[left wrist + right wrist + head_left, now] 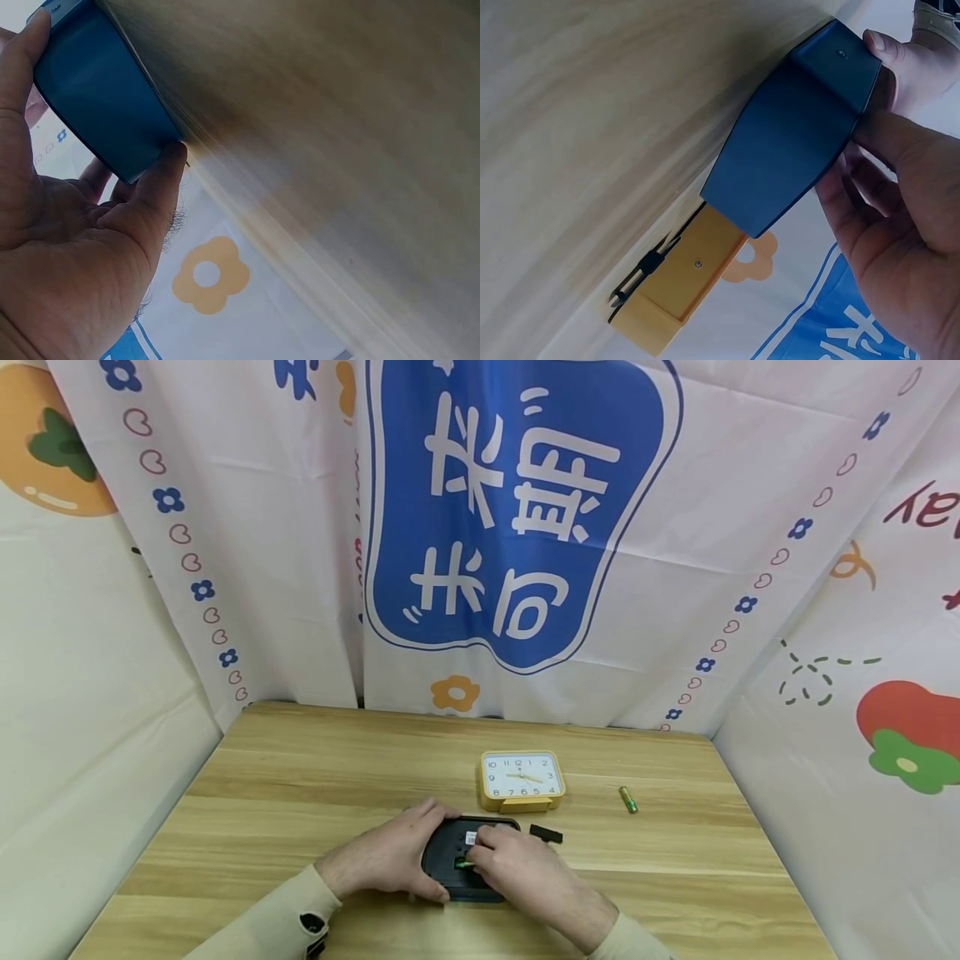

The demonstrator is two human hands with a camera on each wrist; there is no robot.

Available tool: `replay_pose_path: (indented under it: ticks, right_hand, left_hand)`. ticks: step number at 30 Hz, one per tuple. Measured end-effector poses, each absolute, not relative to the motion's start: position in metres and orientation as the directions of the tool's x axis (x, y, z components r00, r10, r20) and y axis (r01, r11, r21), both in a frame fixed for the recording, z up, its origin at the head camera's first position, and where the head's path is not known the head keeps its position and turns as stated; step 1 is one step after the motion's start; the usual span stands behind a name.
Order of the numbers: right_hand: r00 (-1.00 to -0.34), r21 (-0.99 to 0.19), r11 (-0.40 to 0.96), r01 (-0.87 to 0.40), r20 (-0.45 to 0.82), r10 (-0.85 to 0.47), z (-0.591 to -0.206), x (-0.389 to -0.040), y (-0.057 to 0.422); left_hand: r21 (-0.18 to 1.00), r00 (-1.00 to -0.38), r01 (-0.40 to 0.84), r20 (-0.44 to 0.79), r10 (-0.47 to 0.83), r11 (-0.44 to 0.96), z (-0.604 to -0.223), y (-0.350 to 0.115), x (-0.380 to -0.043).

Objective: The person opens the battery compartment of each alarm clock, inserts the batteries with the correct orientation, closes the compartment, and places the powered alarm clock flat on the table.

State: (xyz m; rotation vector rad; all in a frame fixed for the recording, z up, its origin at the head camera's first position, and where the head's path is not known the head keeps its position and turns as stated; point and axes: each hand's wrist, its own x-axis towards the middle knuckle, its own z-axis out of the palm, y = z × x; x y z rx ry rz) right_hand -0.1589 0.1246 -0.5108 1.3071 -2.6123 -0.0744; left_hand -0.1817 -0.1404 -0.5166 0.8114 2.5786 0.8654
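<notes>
A dark blue clock-shaped case lies with its black back up, showing a small white label and a battery slot. My left hand grips it by the left end, thumb at the near edge and fingers at the far edge. Over the slot, my right hand pinches a green battery, mostly hidden by the fingers. In the left wrist view the case's smooth blue side sits between thumb and fingers. The right wrist view shows the right hand close against the case.
A yellow clock stands just behind the case. A black battery cover lies right of the case. Farther right rests a gold-and-green battery. The wooden table ends at a printed white curtain.
</notes>
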Motion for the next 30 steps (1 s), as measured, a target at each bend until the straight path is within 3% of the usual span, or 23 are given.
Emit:
replay_pose_path:
  ticks: [11,30]
  right_hand:
    - [-0.551,0.048,0.562,-0.826,0.149,-0.821,-0.505,-0.164,0.137]
    - [-0.500,0.009,0.508,-0.862,0.162,-0.851,-0.511,-0.171,0.165]
  left_hand:
    - [0.625,-0.797,0.418,-0.097,0.596,0.660,-0.517,-0.140,-0.181]
    - [0.615,-0.805,0.415,-0.096,0.586,0.671,-0.517,-0.138,-0.181]
